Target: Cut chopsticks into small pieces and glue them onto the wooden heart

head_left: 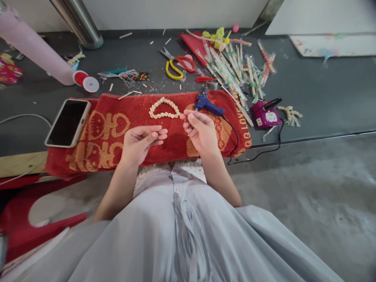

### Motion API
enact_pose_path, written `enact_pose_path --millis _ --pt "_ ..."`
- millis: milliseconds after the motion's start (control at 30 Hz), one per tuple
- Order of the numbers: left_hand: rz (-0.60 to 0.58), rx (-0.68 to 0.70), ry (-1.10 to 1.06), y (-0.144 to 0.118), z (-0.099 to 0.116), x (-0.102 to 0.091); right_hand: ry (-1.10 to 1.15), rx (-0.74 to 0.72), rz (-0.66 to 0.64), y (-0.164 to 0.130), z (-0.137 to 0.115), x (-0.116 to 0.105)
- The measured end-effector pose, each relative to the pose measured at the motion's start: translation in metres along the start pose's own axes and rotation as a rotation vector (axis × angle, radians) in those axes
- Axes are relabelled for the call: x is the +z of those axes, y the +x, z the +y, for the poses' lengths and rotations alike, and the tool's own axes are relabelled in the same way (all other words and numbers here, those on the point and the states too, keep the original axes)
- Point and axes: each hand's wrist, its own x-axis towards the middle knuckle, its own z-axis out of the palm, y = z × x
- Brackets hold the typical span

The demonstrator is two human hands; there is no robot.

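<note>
Left hand (pixel 142 141): fingers pinched on something too small to tell
Right hand (pixel 200 129): likewise pinched (item unclear)
Bead heart (pixel 164 108): on red towel (pixel 117 125), just beyond both hands
Glue gun (pixel 207 103): beside right hand

Left hand (pixel 143 141) palm up, fingers curled and pinched, right hand (pixel 199 131) close beside, fingers pinched, forearms bare

Your two forearms are bare, no sleeves reaching the wrists, no watch, bracelet or ring to be seen. Your left hand (pixel 141 143) and right hand (pixel 201 131) are ungloved, nails short and plain. Below them you wear a pale grey-blue garment of smooth, lightly creased fabric (pixel 188 235), with a centre seam running down it and a white speckled lace-like edge at the top.
</note>
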Motion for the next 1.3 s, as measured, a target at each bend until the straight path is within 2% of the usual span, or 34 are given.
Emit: enact_pose_path --millis 133,300,500,667,867,967,1100,1200,1300 --pt "0.050 0.091 0.124 0.002 -0.005 0.002 -0.257 0.017 -0.088 -0.004 0.004 0.002" --pt "0.063 0.288 0.354 0.004 -0.007 0.001 -0.482 0.036 -0.260 -0.007 0.005 0.006" --pt "0.027 0.173 0.414 0.004 -0.007 0.005 -0.721 -0.010 -0.417 -0.009 0.002 0.010" --pt "-0.013 0.095 0.367 0.005 -0.008 0.006 -0.763 -0.013 -0.484 -0.009 0.001 0.010" --pt "-0.079 0.072 0.320 0.006 -0.008 0.006 -0.820 -0.002 -0.500 -0.009 0.003 0.008" --pt "-0.067 0.089 0.346 0.007 -0.008 0.006 -0.843 0.005 -0.483 -0.010 0.003 0.007" --pt "-0.030 0.097 0.384 0.006 -0.007 0.005 -0.752 -0.055 -0.340 -0.009 0.001 0.004" --pt "-0.065 0.077 0.411 0.007 -0.004 0.006 -0.625 -0.093 -0.231 -0.008 0.002 0.004" --pt "-0.120 0.060 0.479 0.008 0.000 0.007 -0.592 -0.095 -0.212 -0.006 0.004 0.004"
